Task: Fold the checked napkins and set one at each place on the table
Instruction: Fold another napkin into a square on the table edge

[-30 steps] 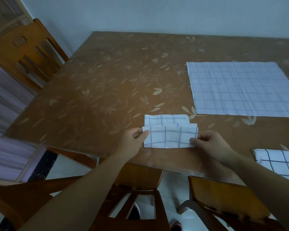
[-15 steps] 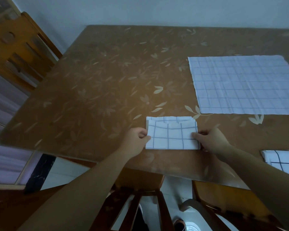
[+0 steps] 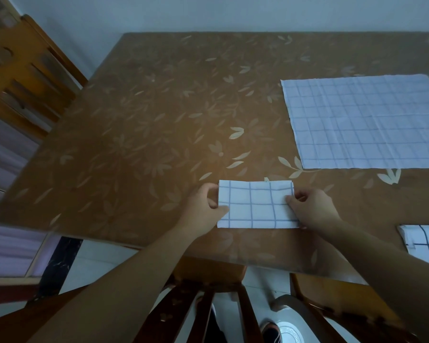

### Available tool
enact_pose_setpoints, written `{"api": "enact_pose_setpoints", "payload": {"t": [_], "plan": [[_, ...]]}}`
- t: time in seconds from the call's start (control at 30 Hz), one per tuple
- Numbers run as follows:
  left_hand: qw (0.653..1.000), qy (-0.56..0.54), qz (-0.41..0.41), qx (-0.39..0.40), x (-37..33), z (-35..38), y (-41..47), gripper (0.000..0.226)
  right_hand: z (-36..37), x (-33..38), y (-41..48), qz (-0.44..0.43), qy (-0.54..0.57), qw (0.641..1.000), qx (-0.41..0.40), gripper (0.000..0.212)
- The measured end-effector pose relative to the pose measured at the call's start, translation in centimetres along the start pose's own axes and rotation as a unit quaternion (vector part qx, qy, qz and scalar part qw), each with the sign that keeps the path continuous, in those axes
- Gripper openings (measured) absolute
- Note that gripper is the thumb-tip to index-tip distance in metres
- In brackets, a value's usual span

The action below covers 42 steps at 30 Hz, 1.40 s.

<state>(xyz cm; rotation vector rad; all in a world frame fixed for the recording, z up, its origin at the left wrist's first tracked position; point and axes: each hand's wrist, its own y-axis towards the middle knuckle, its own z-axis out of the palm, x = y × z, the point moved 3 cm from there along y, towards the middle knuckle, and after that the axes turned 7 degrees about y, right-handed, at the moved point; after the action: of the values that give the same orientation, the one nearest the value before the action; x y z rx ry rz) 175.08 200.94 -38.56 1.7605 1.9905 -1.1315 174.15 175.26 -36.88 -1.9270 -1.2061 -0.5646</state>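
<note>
- White cloth with blue checks, the folded napkin (image 3: 256, 205), was laid flat as a small rectangle near the front edge of the table (image 3: 146, 120), directly before the person.
- Its left end was pinched by the left hand (image 3: 203, 211), with the thumb laid on top of the cloth and the other fingers curled at the edge.
- Its right end was gripped in the same way by the right hand (image 3: 312, 209), thumb on the cloth and fingers bent at the far corner.
- An unfolded napkin (image 3: 364, 122) was spread flat farther back and to the right, well apart from the folded one, and its right side was cut off by the frame.
- A third napkin (image 3: 424, 243), marked with darker lines, was seen only in part at the right, near the front edge of the table.
- The tabletop was seen to be glossy brown, patterned with pale leaves.
- A wooden chair (image 3: 22, 78) was placed at the table's left side, and a second chair (image 3: 208, 305) was seen below the front edge, between the forearms.
</note>
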Motion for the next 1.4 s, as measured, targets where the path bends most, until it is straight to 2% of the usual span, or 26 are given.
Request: {"api": "enact_pose_setpoints", "payload": {"t": [0.13, 0.23, 0.3, 0.37, 0.43, 0.57, 0.67, 0.77, 0.83, 0.87, 0.93, 1.0, 1.1, 1.17, 1.23, 1.4], "plan": [[0.993, 0.111, 0.037, -0.027, -0.6, 0.3, -0.3, 0.058, -0.1, 0.1, 0.1, -0.003, -0.011, 1.000, -0.006, 0.020], [0.965, 0.246, 0.065, -0.057, -1.8, 0.5, -0.8, 0.056, 0.0, 0.1, 0.4, -0.010, -0.027, 1.000, -0.002, 0.020], [0.941, 0.300, 0.115, -0.108, -2.9, 1.1, -1.3, 0.048, 0.1, 0.0, 0.5, -0.011, -0.035, 0.999, -0.004, 0.019], [0.918, 0.324, 0.191, -0.125, -4.3, 2.6, -1.9, 0.041, 0.2, -0.2, 0.6, -0.020, -0.042, 0.999, -0.011, 0.018], [0.905, 0.345, 0.234, -0.085, -5.0, 4.7, -1.8, 0.044, 0.4, -0.2, 0.7, -0.024, -0.051, 0.998, -0.020, 0.016], [0.895, 0.398, 0.202, 0.006, -4.5, 7.2, -0.8, 0.057, 0.5, -0.1, 0.7, -0.022, -0.106, 0.994, -0.018, 0.023], [0.896, 0.396, 0.200, 0.008, -4.1, 7.5, -0.6, 0.058, 0.3, 0.7, -0.1, -0.132, -0.292, 0.947, -0.031, 0.041], [0.893, 0.405, 0.197, 0.006, -4.1, 7.5, -0.7, 0.058, 2.0, 1.7, -2.3, -0.305, -0.331, 0.891, -0.063, 0.060], [0.880, 0.433, 0.194, 0.011, -4.0, 7.6, -0.7, 0.063, 4.3, 2.0, -3.4, -0.357, -0.326, 0.875, -0.036, 0.066], [0.873, 0.448, 0.195, 0.014, -3.9, 7.7, -0.8, 0.066, 5.6, 2.1, -3.8, -0.359, -0.314, 0.879, -0.002, 0.068], [0.862, 0.466, 0.200, 0.017, -3.7, 7.7, -0.7, 0.069, 7.1, 1.7, -3.8, -0.316, -0.257, 0.911, 0.067, 0.073], [0.869, 0.454, 0.195, 0.024, -3.7, 7.7, -0.5, 0.066, 7.2, 0.8, -3.1, -0.276, -0.225, 0.930, 0.087, 0.077], [0.891, 0.414, 0.184, 0.010, -3.9, 7.6, -0.5, 0.064, 6.3, -0.8, -2.0, -0.265, -0.276, 0.921, 0.070, 0.082], [0.898, 0.401, 0.179, -0.016, -3.7, 7.4, -0.5, 0.070, 5.2, -1.7, -1.3, -0.250, -0.324, 0.911, 0.054, 0.086], [0.907, 0.390, 0.157, -0.013, -3.0, 6.7, -0.4, 0.079, 3.9, -2.7, -0.7, -0.230, -0.356, 0.905, 0.045, 0.080], [0.897, 0.426, 0.117, -0.008, -0.4, 3.7, -0.3, 0.087, 2.2, -3.3, 0.0, -0.217, -0.399, 0.889, 0.063, 0.074]]}}
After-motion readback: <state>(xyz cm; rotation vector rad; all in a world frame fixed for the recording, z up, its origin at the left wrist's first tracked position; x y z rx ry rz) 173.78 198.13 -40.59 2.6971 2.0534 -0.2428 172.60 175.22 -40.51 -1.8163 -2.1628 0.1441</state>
